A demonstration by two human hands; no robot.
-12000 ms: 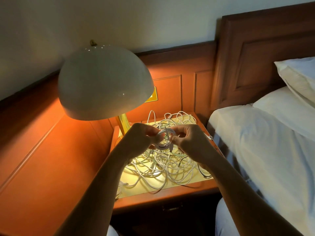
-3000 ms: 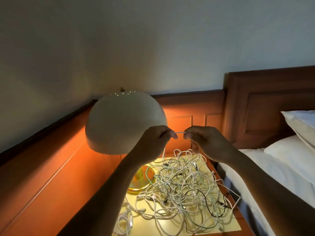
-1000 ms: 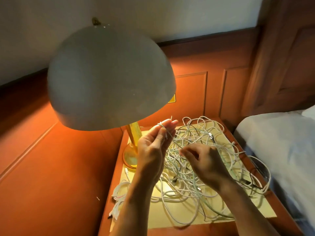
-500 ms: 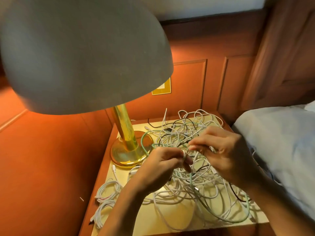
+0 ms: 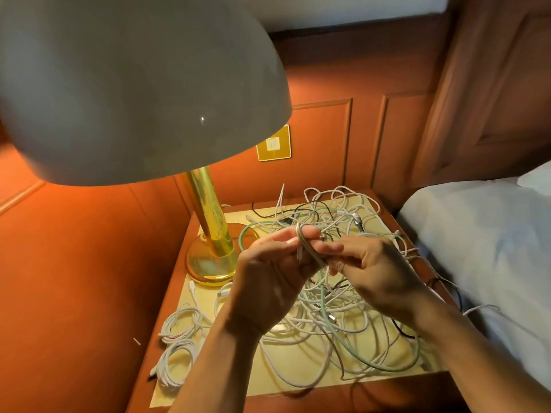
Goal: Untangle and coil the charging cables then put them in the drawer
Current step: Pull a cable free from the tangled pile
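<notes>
A tangle of white, green and black charging cables (image 5: 334,320) covers the nightstand top (image 5: 298,380). My left hand (image 5: 268,272) and my right hand (image 5: 369,269) meet above the heap. Between them runs a white cable (image 5: 310,248), looped over my left fingers and pinched by my right thumb and fingers. Its plug hangs by my left palm. Two coiled white cables (image 5: 179,341) lie at the nightstand's front left corner. The drawer is out of view.
A brass lamp base (image 5: 211,251) stands at the nightstand's back left, its big grey shade (image 5: 134,84) overhanging the left half. A gold wall socket (image 5: 272,143) sits behind it. The bed with white sheets (image 5: 489,248) borders the right side. Wood panelling runs left and behind.
Both hands came down from in front of the lamp shade to just above the heap. The cable end now loops over my left fingers, with my right hand pinching it close by.
</notes>
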